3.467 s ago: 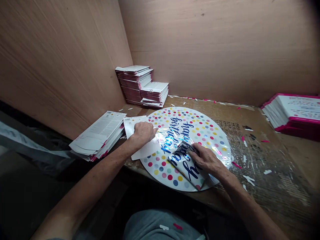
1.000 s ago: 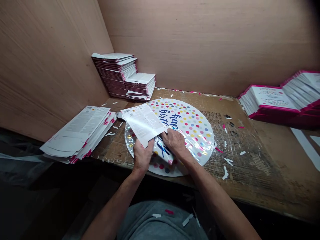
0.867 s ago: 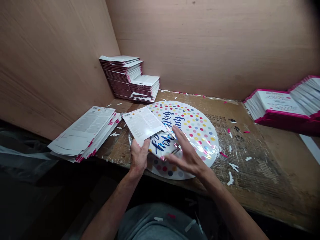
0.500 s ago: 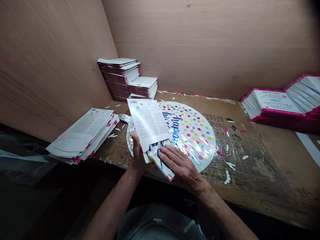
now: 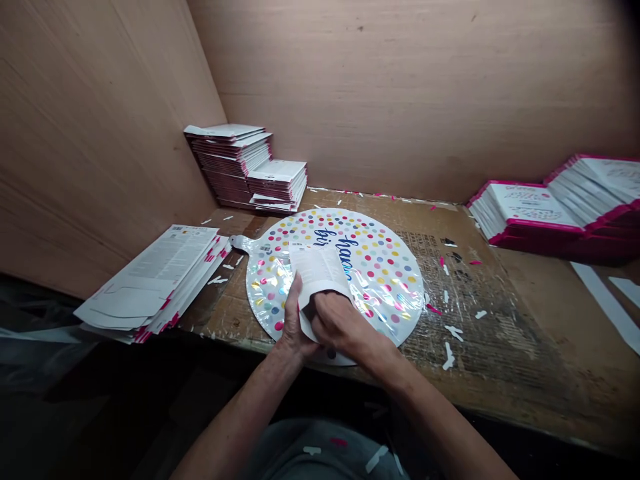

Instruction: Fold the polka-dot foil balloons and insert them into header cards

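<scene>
A round foil balloon [image 5: 380, 267] with coloured dots and blue script lies flat on the cardboard-covered table [image 5: 500, 333]. Over its near edge my left hand [image 5: 293, 330] grips a white printed card sleeve [image 5: 320, 270] from the left side. My right hand [image 5: 340, 323] is closed at the sleeve's near end, pressing something into it; the folded balloon seen earlier is hidden under the hands.
A fanned pile of flat white sleeves [image 5: 155, 277] lies at the left. Two stacks of pink-edged sleeves [image 5: 250, 167] stand in the back corner. Pink-trimmed packed stacks [image 5: 550, 207] sit at the right. Paper scraps [image 5: 453, 330] litter the table; plywood walls [image 5: 100, 120] close it in.
The left hand took a sleeve from beside the pile and brought it over the balloon. The right hand pushed the folded balloon toward the sleeve, where it is now out of sight.
</scene>
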Tool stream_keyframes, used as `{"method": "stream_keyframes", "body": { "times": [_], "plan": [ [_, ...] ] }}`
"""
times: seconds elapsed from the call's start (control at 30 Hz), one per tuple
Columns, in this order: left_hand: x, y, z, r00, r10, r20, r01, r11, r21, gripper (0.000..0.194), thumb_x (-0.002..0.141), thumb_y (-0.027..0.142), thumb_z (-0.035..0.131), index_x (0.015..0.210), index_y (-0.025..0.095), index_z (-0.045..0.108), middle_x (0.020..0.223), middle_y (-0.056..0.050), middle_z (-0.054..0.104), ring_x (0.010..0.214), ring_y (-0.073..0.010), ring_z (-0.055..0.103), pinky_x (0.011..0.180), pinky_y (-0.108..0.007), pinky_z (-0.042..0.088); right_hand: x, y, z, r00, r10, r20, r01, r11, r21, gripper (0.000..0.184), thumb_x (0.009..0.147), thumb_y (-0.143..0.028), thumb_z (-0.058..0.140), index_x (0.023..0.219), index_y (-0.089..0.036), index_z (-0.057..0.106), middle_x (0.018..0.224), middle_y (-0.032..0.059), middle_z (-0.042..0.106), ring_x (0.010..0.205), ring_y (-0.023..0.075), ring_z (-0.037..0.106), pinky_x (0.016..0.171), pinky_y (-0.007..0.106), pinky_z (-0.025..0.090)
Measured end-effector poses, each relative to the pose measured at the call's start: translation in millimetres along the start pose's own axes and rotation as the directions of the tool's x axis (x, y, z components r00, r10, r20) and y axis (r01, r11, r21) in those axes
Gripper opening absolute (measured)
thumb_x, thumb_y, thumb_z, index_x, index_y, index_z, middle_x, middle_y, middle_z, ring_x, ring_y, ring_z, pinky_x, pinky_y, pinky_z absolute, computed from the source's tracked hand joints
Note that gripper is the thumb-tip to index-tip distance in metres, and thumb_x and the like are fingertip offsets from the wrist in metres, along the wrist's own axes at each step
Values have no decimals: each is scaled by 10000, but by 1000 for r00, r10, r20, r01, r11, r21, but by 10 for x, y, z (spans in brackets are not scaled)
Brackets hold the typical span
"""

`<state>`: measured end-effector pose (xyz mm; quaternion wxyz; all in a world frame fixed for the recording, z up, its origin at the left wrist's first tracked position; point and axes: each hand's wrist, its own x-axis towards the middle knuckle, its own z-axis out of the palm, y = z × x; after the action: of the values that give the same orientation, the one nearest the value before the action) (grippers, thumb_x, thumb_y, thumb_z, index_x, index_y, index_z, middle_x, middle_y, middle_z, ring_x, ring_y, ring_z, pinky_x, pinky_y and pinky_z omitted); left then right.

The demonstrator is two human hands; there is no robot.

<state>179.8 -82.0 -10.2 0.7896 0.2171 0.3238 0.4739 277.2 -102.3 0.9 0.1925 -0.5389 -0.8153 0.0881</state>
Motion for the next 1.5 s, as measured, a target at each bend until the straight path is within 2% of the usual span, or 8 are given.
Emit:
{"method": "stream_keyframes", "body": {
  "times": [0.13, 0.23, 0.33, 0.43, 0.57, 1.2, 1.33, 1.5],
  "plan": [
    [-14, 323, -202, 995, -79, -56, 96, 890, 446, 771, 818, 796, 354, 970, 135, 721, 758, -107, 732, 808, -285, 706, 723, -380, 551, -546, -113, -65, 936, -272, -225, 271, 962, -35, 397, 879, -49, 461, 1257, -128, 558, 1247, 153, 637, 1179, 251, 581, 976, 407, 513],
    [-42, 471, -307, 974, 128, -188, 139, 319, 938, 618, 811, 739, 472, 652, 176, 670, 548, -78, 635, 675, -270, 675, 648, -350, 504, -944, -69, -22, 899, -241, -366, 264, 964, 14, 276, 913, -76, 496, 1159, -133, 609, 1055, 118, 716, 978, 204, 675, 835, 333, 571],
    [34, 394, -234, 881, 448, 154, -48, -239, 970, 409, 876, 550, 546, 778, 181, 691, 776, -93, 718, 881, -279, 678, 812, -379, 499, -1145, 69, -42, 884, -218, -413, 262, 964, 52, 166, 913, -107, 556, 1034, -172, 649, 900, 61, 732, 807, 158, 688, 734, 281, 560],
    [192, 129, -90, 768, 184, 614, -478, -474, 740, 310, 946, 353, 511, 1148, 171, 658, 1231, -117, 671, 1207, -269, 569, 1024, -412, 432, -1178, 279, -122, 878, -145, -456, 138, 989, -49, 134, 916, -132, 587, 998, -190, 676, 877, 55, 721, 790, 162, 670, 735, 293, 534],
    [321, -156, -42, 708, -106, 698, -638, -520, 568, 372, 993, 302, 431, 1313, 174, 572, 1432, -129, 534, 1372, -314, 422, 1115, -520, 350, -1174, 535, -148, 942, -84, -325, 24, 982, -185, 143, 957, -212, 566, 1029, -189, 687, 954, 75, 705, 873, 202, 636, 789, 337, 498],
    [338, -161, -109, 641, -256, 724, -740, -454, 495, 410, 1010, 316, 392, 1356, 138, 522, 1470, -170, 475, 1426, -368, 341, 1134, -579, 318, -1366, 506, -267, 975, -171, 139, 202, 946, -253, 304, 996, -379, 490, 773, -193, 582, 724, 24, 608, 622, 164, 526, 592, 313, 374],
    [386, -222, -90, 602, -236, 763, -767, -438, 470, 384, 995, 312, 450, 1332, 148, 532, 1444, -175, 501, 1413, -360, 374, 1120, -594, 340, -1792, 528, -366, 985, -158, -63, 147, 976, -160, 375, 942, -484, 566, 709, -192, 591, 705, 37, 623, 638, 159, 573, 597, 296, 429],
    [134, -225, -200, 564, 31, 825, -776, -323, 543, 197, 976, 244, 488, 1016, 170, 667, 1314, -149, 605, 1378, -277, 451, 1105, -491, 425, -1722, 504, -83, 938, -240, -250, 173, 949, -264, 350, 940, -321, 612, 1224, -117, 627, 1243, 181, 655, 1181, 282, 579, 980, 436, 480]
  ]
}}
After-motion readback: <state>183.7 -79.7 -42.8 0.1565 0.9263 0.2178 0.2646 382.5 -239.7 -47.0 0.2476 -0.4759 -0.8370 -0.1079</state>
